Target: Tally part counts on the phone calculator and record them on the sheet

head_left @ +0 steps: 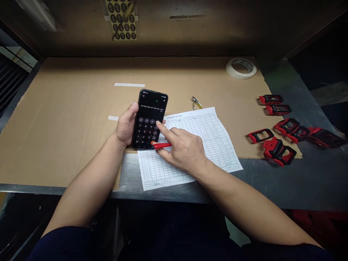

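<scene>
My left hand grips a black phone from its left side; the screen shows a calculator with a row of numbers. My right hand rests over a printed grid form, its index finger stretched out onto the phone's keypad. The other fingers of that hand are curled round a red pen, whose tip points left under the phone.
Brown cardboard covers the metal bench. Several red-and-black plastic clips lie at the right. A roll of tape sits at the back right, and a small metal clip lies behind the form. A sticker sheet hangs on the back wall.
</scene>
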Available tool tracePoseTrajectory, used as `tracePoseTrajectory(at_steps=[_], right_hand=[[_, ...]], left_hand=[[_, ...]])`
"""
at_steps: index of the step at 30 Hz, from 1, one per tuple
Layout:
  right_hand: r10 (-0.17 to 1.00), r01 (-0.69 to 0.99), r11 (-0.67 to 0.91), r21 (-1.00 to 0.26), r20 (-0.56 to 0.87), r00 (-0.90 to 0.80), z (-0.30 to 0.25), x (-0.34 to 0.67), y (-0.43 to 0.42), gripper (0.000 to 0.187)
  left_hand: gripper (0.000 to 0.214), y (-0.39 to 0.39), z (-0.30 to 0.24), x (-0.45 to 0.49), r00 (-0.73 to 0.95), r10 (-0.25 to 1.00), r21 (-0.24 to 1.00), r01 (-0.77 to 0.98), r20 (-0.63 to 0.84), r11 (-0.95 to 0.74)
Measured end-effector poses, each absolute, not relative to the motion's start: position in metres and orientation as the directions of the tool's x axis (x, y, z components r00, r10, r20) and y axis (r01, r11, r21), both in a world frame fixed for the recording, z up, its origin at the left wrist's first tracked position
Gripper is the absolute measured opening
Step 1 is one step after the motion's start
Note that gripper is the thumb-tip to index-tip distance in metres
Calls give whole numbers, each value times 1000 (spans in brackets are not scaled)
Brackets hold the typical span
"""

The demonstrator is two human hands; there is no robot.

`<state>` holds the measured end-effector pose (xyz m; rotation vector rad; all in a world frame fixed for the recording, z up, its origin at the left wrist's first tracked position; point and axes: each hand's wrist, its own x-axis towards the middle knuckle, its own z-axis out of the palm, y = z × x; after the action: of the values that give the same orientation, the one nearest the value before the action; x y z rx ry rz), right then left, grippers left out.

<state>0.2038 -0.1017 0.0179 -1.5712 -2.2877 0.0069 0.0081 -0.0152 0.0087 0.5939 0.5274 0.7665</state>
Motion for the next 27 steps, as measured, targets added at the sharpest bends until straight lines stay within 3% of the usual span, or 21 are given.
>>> tracePoseTrajectory(at_steps=[10, 27], right_hand=[[875, 885, 414, -215, 360, -322, 15, 205, -102, 58], [900, 892, 384, -237, 313, -304, 16, 204, -103, 60]], left_hand=[[76, -16, 12, 10, 606, 766, 688, -462, -214, 559], [79, -16, 11, 9, 603, 761, 656, -478, -238, 584]])
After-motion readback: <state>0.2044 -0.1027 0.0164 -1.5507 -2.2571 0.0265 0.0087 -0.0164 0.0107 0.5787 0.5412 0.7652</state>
